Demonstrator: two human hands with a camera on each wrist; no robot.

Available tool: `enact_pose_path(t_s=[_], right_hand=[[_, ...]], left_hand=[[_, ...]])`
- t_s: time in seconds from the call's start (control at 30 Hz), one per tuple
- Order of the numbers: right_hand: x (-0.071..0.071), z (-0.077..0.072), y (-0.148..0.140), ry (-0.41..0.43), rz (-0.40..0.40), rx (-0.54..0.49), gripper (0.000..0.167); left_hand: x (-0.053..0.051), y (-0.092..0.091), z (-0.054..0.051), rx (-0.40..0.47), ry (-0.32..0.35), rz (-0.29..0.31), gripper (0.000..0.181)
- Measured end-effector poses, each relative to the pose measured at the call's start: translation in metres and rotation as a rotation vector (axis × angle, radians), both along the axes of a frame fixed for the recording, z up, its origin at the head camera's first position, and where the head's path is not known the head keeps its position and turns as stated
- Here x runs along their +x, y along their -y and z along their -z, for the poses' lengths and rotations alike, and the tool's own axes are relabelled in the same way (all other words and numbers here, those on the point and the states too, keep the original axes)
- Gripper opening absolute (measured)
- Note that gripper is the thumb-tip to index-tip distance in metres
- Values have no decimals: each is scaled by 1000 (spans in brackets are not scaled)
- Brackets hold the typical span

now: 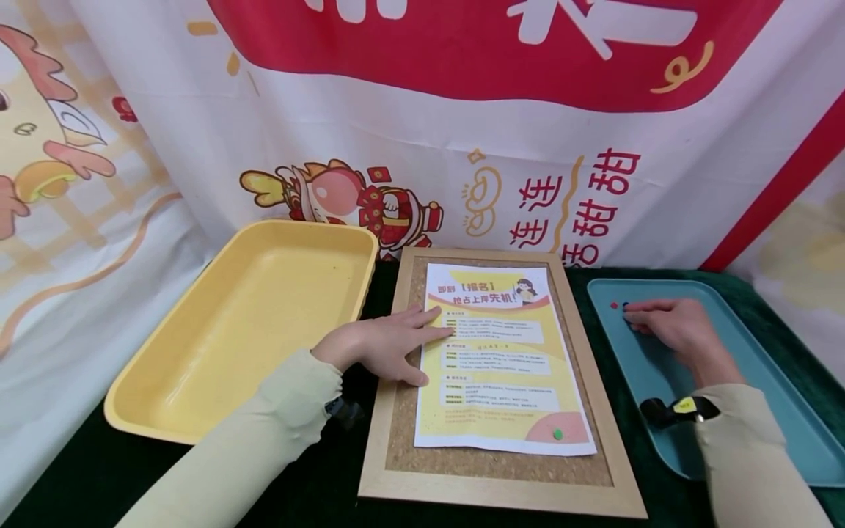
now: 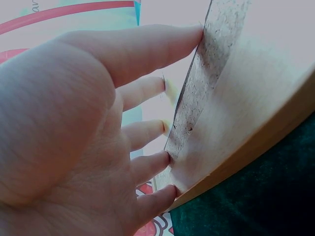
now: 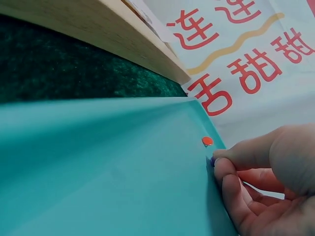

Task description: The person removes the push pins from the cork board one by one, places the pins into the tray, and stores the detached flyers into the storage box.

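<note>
A printed yellow sheet of paper (image 1: 495, 374) lies on a wood-framed cork board (image 1: 403, 440). A green thumbtack (image 1: 557, 434) is at its lower right corner. My left hand (image 1: 389, 345) rests with spread fingers on the left side of the board and sheet; in the left wrist view the thumb (image 2: 157, 46) touches near the paper's edge. Over the far left part of a blue tray (image 1: 746, 359), my right hand (image 1: 680, 330) pinches a dark blue or purple thumbtack (image 3: 212, 161) between thumb and forefinger. Beside it in the tray is a red thumbtack (image 3: 207, 141).
A large yellow basin (image 1: 244, 308) stands left of the board. Dark green cloth (image 1: 72, 477) covers the table. Behind everything hangs a white printed backdrop (image 1: 409, 117) with red lettering and cartoon figures. The tray has a raised rim.
</note>
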State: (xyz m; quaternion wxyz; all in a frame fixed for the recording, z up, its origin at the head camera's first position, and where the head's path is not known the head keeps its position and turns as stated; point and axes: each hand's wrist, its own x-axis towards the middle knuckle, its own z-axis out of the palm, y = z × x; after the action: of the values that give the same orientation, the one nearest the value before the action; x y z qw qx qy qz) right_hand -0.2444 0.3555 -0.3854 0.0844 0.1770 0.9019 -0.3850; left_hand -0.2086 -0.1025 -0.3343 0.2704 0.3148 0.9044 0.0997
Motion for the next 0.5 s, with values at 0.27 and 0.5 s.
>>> enact_pose_path(t_s=[0.27, 0.5], right_hand=[[2, -1, 0, -12, -15, -14, 51], [4, -3, 0, -4, -59, -43, 52]], left_hand=[[0, 0, 0, -7, 2, -6, 81], [0, 0, 0, -8, 0, -10, 81]])
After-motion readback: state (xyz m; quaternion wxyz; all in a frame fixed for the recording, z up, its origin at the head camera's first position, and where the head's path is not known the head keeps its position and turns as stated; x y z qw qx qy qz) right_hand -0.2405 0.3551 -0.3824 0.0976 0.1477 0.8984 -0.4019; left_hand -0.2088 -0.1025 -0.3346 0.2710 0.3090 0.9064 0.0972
